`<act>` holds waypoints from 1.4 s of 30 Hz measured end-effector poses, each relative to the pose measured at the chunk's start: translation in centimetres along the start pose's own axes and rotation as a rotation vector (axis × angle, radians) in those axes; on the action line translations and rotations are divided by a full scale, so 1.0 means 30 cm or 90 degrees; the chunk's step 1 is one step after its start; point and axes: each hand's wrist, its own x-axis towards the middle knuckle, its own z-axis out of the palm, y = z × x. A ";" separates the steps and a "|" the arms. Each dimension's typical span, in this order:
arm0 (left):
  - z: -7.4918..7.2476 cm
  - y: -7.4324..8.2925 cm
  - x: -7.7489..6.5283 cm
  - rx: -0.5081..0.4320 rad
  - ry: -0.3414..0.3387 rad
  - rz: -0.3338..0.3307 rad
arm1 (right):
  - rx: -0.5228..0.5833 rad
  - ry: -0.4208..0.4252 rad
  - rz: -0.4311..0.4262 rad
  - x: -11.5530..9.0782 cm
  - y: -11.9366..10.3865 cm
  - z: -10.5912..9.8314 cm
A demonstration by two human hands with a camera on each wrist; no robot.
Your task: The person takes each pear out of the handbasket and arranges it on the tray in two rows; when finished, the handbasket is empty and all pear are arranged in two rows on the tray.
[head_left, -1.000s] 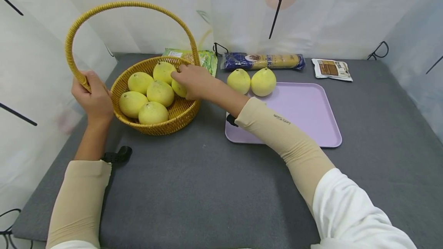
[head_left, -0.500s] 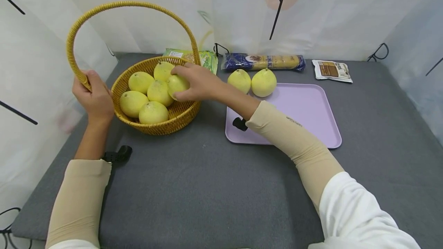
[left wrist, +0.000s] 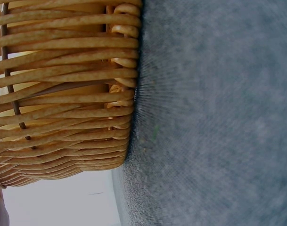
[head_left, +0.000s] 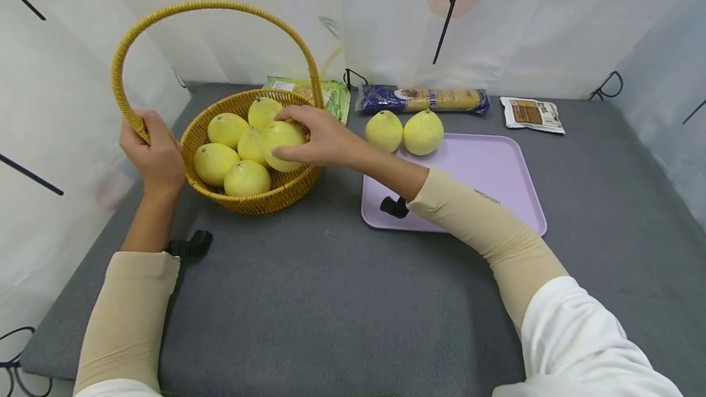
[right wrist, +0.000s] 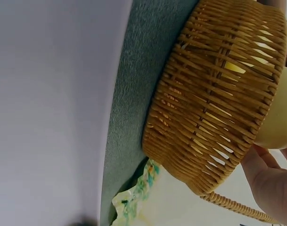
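Note:
A yellow wicker basket point(head_left: 259, 203) stands at the back left with several pale yellow pomelos point(head_left: 247, 177) inside. My left hand point(head_left: 152, 152) grips the lower left end of its tall handle point(head_left: 212, 5). Thumb and fingers of my right hand point(head_left: 325, 139) hold a pomelo point(head_left: 282, 147) at the basket's right side, overlapping the others in the head view. In the right wrist view, that pomelo point(right wrist: 277, 113) shows at the basket rim, with fingers around it. The left wrist view is filled by the basket's woven wall point(left wrist: 63, 113) beside the grey cloth.
A lilac tray point(head_left: 485, 164) lies right of the basket, under the right forearm. At its back left corner sit two pomelos point(head_left: 423, 132). Behind are a green bag point(head_left: 335, 100), a blue and yellow packet point(head_left: 425, 100) and a small white-brown pouch point(head_left: 532, 115).
The right hand has lifted a pomelo a little from the basket's right side, and more of the fruit shows now. The left hand stays on the handle.

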 end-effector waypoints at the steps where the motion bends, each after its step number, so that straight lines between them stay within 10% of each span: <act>1: 0.001 0.000 -0.001 -0.002 0.000 0.000 | 0.022 0.000 0.006 -0.006 0.001 -0.002; 42: 0.008 0.003 -0.001 -0.008 0.016 -0.010 | 0.227 0.119 0.128 -0.338 0.054 -0.280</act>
